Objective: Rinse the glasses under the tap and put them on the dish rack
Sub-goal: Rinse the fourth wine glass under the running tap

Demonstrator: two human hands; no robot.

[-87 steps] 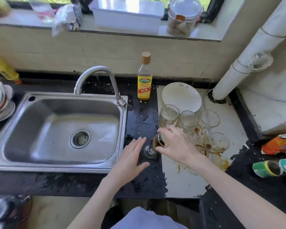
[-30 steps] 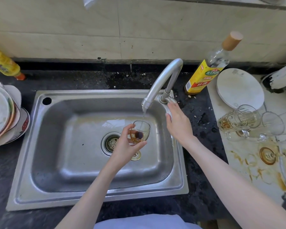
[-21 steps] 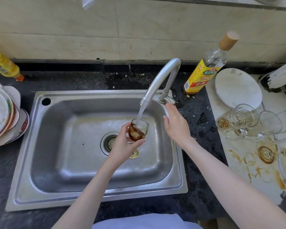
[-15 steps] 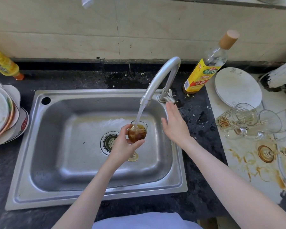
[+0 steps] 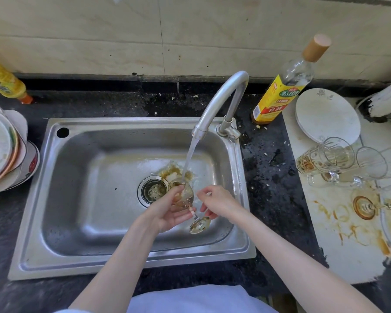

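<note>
- The left hand (image 5: 167,213) is the grip on the stemmed glass (image 5: 186,197): fingers and thumb curl round the bowl, which lies tipped with its mouth away from the person and its foot (image 5: 199,225) toward them, so the water can run in and the brown dregs can run out
- The stream from the tap (image 5: 221,102) lands right at the top of that grip, on the rim of the bowl; holding the glass low in the sink (image 5: 77,177) probably keeps the splash inside the basin
- Just beyond the grip, by the drain (image 5: 152,191), a brown puddle spreads on the steel, which fits with the glass being poured out there
- The right hand (image 5: 217,203) sits just right of the grip, fingers loosely curved toward the stem; it seems to steady or turn the stem, but whether it actually pinches it I cannot tell
- Well to the right of the grip, on the stained white board (image 5: 339,245) on the counter (image 5: 269,154), the other dirty glasses (image 5: 325,159) lie waiting their turn
- No dish rack shows, so this first rinse looks like an early step
</note>
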